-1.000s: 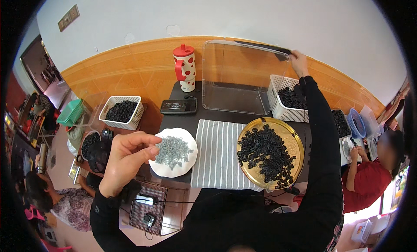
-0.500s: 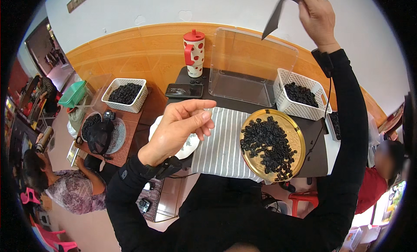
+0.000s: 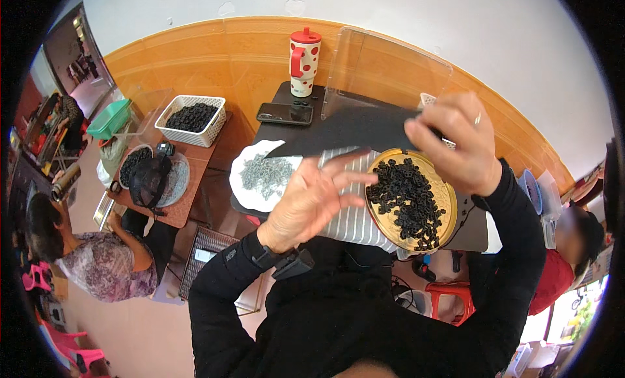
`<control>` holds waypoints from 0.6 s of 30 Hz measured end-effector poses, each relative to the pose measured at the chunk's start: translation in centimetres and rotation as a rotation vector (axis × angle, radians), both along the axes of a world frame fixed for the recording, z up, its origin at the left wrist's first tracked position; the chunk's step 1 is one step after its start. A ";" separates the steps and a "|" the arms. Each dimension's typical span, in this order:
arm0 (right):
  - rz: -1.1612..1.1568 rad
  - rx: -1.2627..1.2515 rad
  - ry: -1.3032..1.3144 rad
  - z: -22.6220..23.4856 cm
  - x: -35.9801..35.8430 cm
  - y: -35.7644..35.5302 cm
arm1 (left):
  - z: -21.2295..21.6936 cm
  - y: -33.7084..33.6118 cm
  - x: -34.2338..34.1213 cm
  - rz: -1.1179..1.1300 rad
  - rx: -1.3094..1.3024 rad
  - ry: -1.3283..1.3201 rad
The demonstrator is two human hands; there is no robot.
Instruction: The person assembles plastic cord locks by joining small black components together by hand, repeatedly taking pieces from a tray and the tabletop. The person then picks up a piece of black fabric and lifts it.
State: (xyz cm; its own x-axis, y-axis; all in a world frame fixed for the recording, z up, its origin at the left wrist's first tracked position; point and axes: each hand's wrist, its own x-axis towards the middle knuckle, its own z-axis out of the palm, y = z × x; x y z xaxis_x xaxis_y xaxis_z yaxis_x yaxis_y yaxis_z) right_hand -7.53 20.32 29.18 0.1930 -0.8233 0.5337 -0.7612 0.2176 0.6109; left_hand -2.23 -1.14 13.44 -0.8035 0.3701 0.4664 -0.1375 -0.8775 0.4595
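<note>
My right hand point(image 3: 459, 140) is raised over the right of the table, blurred, its fingers closed on one end of a dark flexible strip point(image 3: 374, 124). The strip stretches leftward, smeared by motion. My left hand point(image 3: 312, 199) is palm up with fingers spread, above a grey striped cloth point(image 3: 355, 229). A dark edge crosses near its fingertips; whether it touches them I cannot tell. Right of that hand is a round gold tray point(image 3: 449, 231) with many small black parts point(image 3: 410, 202). On its other side sits a white leaf-shaped dish point(image 3: 244, 199) of small grey metal pieces point(image 3: 267, 176).
A spotted tumbler point(image 3: 304, 65), a phone point(image 3: 284, 114) and a clear plastic box point(image 3: 384, 69) stand along the back of the black table. A white basket point(image 3: 211, 134) of black parts rests on a side table at left. People sit on both sides; a red stool point(image 3: 452, 293) is at right.
My right hand has come down from high by the wall, bringing the strip over the table. My left hand has moved right and down, its fingers spreading. The dish now shows fully.
</note>
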 end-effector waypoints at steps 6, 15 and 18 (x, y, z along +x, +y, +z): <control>-0.043 0.053 -0.104 -1.9 3.4 1.4 | 2.0 -1.4 0.2 0.035 0.126 -0.008; -0.043 -0.127 -0.050 1.8 3.9 1.8 | 11.1 -5.0 1.8 0.196 -0.228 0.093; -0.091 -0.045 0.011 5.5 7.1 3.2 | 13.8 -4.0 6.1 0.289 -0.151 0.143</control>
